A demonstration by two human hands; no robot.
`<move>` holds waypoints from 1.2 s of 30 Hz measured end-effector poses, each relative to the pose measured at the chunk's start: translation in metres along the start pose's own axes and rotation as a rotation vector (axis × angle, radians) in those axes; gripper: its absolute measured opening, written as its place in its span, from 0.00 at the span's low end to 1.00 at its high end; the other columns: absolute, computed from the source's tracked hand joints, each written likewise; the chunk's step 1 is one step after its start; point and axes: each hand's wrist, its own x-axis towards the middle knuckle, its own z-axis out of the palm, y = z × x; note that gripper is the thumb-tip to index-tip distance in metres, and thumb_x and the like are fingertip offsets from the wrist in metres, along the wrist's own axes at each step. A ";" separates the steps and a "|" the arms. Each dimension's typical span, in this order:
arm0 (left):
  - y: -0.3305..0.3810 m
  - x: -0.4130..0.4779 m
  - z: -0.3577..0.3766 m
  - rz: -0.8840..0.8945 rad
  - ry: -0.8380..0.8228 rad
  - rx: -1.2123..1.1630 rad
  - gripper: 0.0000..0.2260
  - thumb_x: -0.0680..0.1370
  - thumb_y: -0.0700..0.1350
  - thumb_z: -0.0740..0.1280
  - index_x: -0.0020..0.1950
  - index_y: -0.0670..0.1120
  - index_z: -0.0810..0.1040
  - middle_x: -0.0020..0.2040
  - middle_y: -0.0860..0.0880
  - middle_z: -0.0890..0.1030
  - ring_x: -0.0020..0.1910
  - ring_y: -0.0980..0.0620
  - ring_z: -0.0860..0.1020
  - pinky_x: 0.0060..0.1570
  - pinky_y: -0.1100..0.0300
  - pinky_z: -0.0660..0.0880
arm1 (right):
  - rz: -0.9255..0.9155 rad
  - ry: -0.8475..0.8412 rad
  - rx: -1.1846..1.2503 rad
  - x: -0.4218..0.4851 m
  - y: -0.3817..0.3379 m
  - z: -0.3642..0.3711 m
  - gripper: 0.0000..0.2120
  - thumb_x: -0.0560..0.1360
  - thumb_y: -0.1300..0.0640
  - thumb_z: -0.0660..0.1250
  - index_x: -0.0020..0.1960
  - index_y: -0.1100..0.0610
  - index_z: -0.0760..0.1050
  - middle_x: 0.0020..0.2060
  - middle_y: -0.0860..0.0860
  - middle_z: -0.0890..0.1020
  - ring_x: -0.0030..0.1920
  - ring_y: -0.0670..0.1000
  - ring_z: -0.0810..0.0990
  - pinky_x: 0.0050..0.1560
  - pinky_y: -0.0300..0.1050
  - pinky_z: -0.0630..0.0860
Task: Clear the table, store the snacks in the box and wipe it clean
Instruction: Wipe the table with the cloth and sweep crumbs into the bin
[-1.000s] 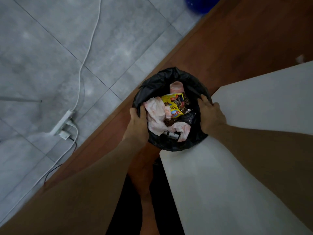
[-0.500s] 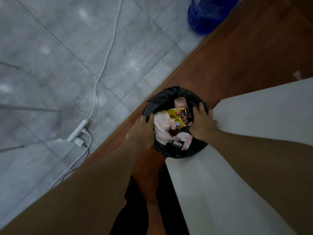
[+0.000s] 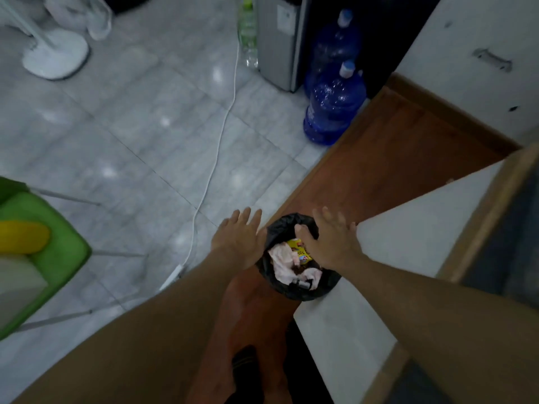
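Across the upper left and middle of the frame runs a floor of pale grey tiles (image 3: 131,126), glossy with light spots. A band of red-brown wood (image 3: 393,158) cuts diagonally from the bottom centre to the upper right. The white table (image 3: 408,234) fills the right side, its corner pointing at the centre.

One bin (image 3: 306,293) with a black liner stands on the wood at lower centre, against the table's corner. It holds crumpled pinkish paper (image 3: 281,260) and one yellow snack wrapper (image 3: 300,252).

Both hands hold nothing and have their fingers straight and spread. The left hand (image 3: 237,240) is at the bin's left rim. The right hand (image 3: 332,243) is over its right side. Whether either touches the liner cannot be told.

Two blue water jugs (image 3: 335,112) stand at upper centre beside one grey dispenser (image 3: 280,39). One white cable (image 3: 221,132) trails down to a power strip (image 3: 172,277). One white fan base (image 3: 55,56) sits at upper left, and one green chair (image 3: 58,252) at the left edge.
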 end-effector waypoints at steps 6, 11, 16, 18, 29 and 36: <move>0.024 -0.058 -0.078 0.060 0.039 0.029 0.26 0.84 0.57 0.45 0.81 0.50 0.48 0.81 0.46 0.51 0.79 0.44 0.50 0.77 0.47 0.52 | 0.031 0.105 -0.005 -0.076 -0.010 -0.059 0.45 0.72 0.23 0.40 0.80 0.48 0.54 0.80 0.51 0.55 0.79 0.60 0.51 0.75 0.65 0.45; 0.044 -0.105 -0.120 0.137 0.088 0.067 0.26 0.84 0.56 0.46 0.81 0.49 0.49 0.81 0.46 0.52 0.79 0.43 0.51 0.76 0.46 0.53 | 0.077 0.183 0.003 -0.141 -0.010 -0.100 0.48 0.69 0.21 0.36 0.80 0.48 0.55 0.81 0.51 0.53 0.79 0.59 0.49 0.75 0.64 0.44; 0.069 -0.149 -0.150 0.222 0.136 0.108 0.27 0.84 0.57 0.46 0.81 0.49 0.49 0.81 0.46 0.53 0.79 0.43 0.52 0.76 0.45 0.53 | 0.113 0.268 0.033 -0.203 -0.004 -0.130 0.46 0.72 0.23 0.39 0.80 0.49 0.55 0.81 0.51 0.53 0.79 0.60 0.49 0.76 0.64 0.44; 0.080 -0.165 -0.159 0.259 0.145 0.121 0.27 0.83 0.57 0.46 0.81 0.49 0.49 0.81 0.45 0.53 0.79 0.43 0.52 0.76 0.45 0.54 | 0.132 0.300 0.048 -0.228 -0.002 -0.137 0.44 0.73 0.23 0.40 0.80 0.49 0.55 0.81 0.51 0.53 0.79 0.60 0.49 0.76 0.64 0.44; 0.175 -0.223 -0.156 0.544 0.196 0.174 0.27 0.83 0.58 0.47 0.80 0.50 0.53 0.79 0.44 0.58 0.77 0.44 0.57 0.74 0.43 0.59 | 0.281 0.423 0.132 -0.346 0.045 -0.136 0.45 0.73 0.23 0.40 0.81 0.49 0.54 0.81 0.52 0.50 0.80 0.58 0.47 0.77 0.63 0.43; 0.237 -0.247 -0.147 0.661 0.164 0.185 0.27 0.83 0.59 0.47 0.80 0.52 0.50 0.80 0.46 0.55 0.79 0.43 0.55 0.75 0.43 0.56 | 0.395 0.475 0.168 -0.396 0.095 -0.129 0.43 0.73 0.25 0.41 0.81 0.49 0.53 0.81 0.50 0.50 0.80 0.59 0.48 0.77 0.65 0.45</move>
